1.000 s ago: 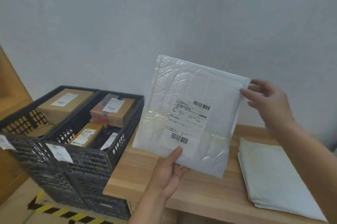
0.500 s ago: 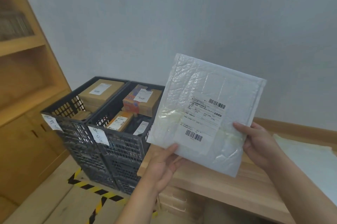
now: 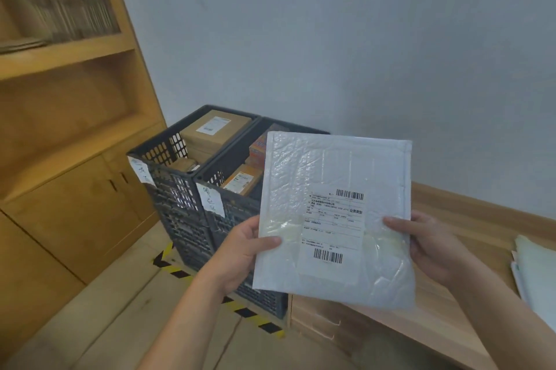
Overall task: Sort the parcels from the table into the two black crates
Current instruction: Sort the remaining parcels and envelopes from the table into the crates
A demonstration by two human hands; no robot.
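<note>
- The two black crates (image 3: 224, 153) sit at 10 o'clock of the white mailer (image 3: 331, 177); a misread label sends it into the wrong one.
- My left hand (image 3: 240, 252) pinches its 8 o'clock edge; the slick plastic could slip.
- My right hand (image 3: 433, 249) pinches its 4 o'clock edge, holding it mid-air.

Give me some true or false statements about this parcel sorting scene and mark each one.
The left hand and right hand both hold the white bubble mailer. True.
The mailer's label faces away from the camera. False: the label faces the camera.
Both black crates are empty. False: the left crate and right crate each hold parcels.
Each crate carries a paper tag on its front. True.
The mailer lies flat on the table. False: it is held up off the table.
</note>
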